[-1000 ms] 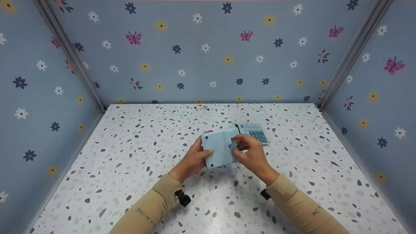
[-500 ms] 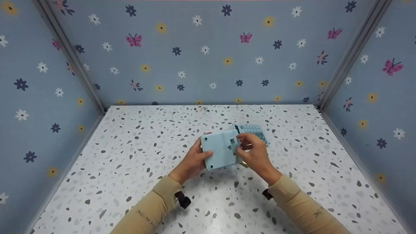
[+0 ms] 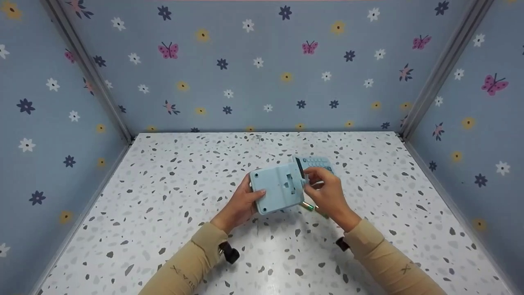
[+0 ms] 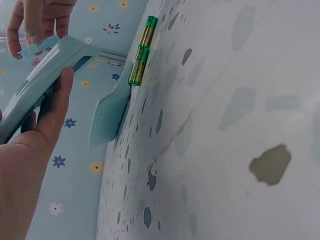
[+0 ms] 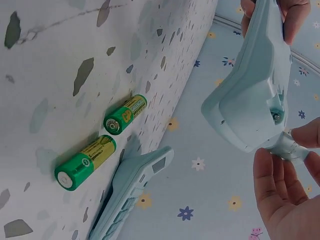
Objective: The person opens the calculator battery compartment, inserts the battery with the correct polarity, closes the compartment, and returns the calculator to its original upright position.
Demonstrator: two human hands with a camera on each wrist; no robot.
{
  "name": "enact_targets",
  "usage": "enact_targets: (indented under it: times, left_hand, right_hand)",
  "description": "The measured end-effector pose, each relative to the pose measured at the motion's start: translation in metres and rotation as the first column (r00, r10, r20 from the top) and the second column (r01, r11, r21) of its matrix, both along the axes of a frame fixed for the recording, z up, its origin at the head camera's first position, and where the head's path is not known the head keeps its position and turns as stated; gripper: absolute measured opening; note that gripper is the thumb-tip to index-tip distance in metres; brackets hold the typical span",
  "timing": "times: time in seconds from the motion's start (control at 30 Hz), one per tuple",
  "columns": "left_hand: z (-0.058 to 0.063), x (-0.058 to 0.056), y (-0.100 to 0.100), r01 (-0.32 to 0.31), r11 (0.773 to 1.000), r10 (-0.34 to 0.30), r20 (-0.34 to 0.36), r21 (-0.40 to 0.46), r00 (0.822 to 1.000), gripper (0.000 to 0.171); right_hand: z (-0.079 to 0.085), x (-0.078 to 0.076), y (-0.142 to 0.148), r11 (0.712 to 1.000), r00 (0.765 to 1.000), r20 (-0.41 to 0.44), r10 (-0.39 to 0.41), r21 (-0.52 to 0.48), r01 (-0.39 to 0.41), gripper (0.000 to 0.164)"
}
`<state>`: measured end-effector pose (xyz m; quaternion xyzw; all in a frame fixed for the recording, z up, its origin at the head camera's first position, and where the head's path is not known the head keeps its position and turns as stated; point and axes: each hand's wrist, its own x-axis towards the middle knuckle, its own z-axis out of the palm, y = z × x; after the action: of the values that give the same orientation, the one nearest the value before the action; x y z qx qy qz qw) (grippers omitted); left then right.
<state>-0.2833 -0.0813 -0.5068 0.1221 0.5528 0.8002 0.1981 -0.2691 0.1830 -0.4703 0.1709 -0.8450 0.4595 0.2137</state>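
My left hand (image 3: 239, 203) grips a light blue calculator (image 3: 272, 190) above the table, its back turned up and thumb across it. The battery compartment (image 3: 290, 184) in that back is uncovered. Between the thumb and fingers of my right hand (image 3: 329, 194) is a small light blue battery cover (image 5: 290, 146), just off the calculator's edge. Two green and gold batteries (image 5: 125, 114) lie on the table below, end to end in the left wrist view. Behind them rests a second light blue calculator (image 3: 317, 162), keys up, partly hidden by my right hand.
The white speckled table (image 3: 184, 184) is bounded by blue flowered panels (image 3: 245, 73) at the back and both sides. Grey metal strips (image 3: 92, 73) run up the corners.
My right hand has drawn the battery cover away to the right, baring the compartment. The held calculator has shifted slightly left. The batteries on the table have come into sight.
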Motion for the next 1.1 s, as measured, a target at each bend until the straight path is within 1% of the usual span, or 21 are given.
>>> enact_targets:
  times: [0.07,0.23,0.3,0.5,0.67,0.8,0.9,1.1]
  left_hand:
    - [-0.001,-0.001,-0.001,-0.004,1.000,0.004,-0.001,-0.005,1.000,0.069]
    - [-0.001,-0.002,-0.005,-0.012,1.000,0.012,0.000,-0.011,1.000,0.070]
    - [0.000,-0.003,-0.007,-0.011,1.000,0.011,-0.001,-0.013,1.000,0.071]
    - [0.002,-0.004,-0.011,0.005,1.000,-0.005,-0.009,-0.005,1.000,0.070]
    - [0.003,-0.005,-0.014,0.012,1.000,-0.012,-0.002,-0.022,1.000,0.072]
    - [0.006,-0.006,-0.017,0.000,0.999,0.000,0.002,-0.032,1.000,0.073]
    - [0.009,-0.007,-0.019,-0.006,1.000,0.006,-0.006,-0.023,1.000,0.073]
    - [0.012,-0.007,-0.022,-0.001,1.000,0.001,-0.018,-0.011,1.000,0.073]
  right_hand:
    - [-0.001,-0.002,0.003,1.000,1.000,0.006,-0.014,0.007,0.014,0.031]
    - [0.000,-0.004,0.009,0.999,0.997,0.064,-0.038,0.019,0.036,0.033]
    - [0.001,-0.005,0.011,0.999,0.996,0.075,-0.043,0.026,0.041,0.035]
    - [-0.002,-0.008,0.021,0.996,0.995,0.075,-0.066,0.066,0.061,0.038]
    - [-0.005,-0.011,0.032,0.991,0.992,0.091,-0.092,0.105,0.082,0.039]
    - [-0.008,-0.012,0.042,0.989,0.991,0.098,-0.095,0.118,0.083,0.038]
    - [-0.009,-0.014,0.051,0.987,0.990,0.100,-0.101,0.134,0.087,0.038]
    - [-0.007,-0.015,0.067,0.981,0.980,0.144,-0.140,0.158,0.117,0.038]
